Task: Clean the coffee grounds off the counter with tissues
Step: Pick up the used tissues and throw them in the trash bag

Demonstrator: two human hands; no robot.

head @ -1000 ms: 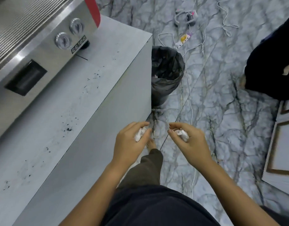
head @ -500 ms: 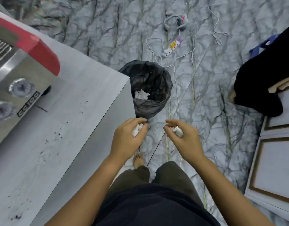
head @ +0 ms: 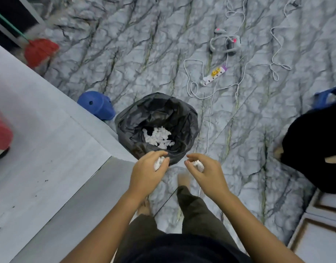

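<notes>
1. Head view: the left hand [head: 147, 172] grips a crumpled tissue [head: 158, 162] at the near rim of a black-lined bin [head: 184, 118]; the right hand [head: 206, 172] pinches a second wad [head: 198, 164] just beside it.
2. Discarded tissues [head: 158, 137] lie inside the bin.
3. Coffee grounds [head: 42, 180] speckle the grey counter [head: 40, 139] at left.

Left hand [head: 147, 172] and right hand [head: 206, 173] at lower centre of frame, side by side but apart, forearms angled up from below, fingers curled, each pinching something white.
</notes>
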